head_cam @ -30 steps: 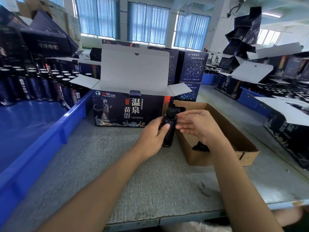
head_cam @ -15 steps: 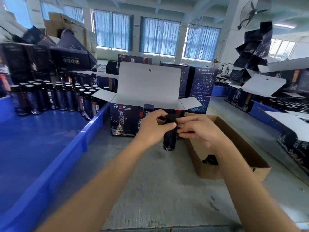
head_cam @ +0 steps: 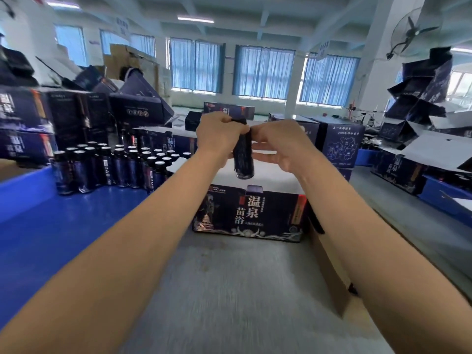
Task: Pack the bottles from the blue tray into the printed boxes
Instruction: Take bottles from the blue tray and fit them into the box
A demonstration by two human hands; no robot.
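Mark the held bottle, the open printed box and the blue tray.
held bottle [head_cam: 244,160]: head view, lower body.
open printed box [head_cam: 249,215]: head view, printed front wall.
blue tray [head_cam: 56,226]: head view, bare floor.

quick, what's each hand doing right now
Left hand: holding the bottle, fingers curled round its top.
Right hand: holding the same bottle, pinching it just below the top.

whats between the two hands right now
A dark bottle, held upright in the air: the left hand grips its cap end and the right hand pinches just below. The head view shows it.
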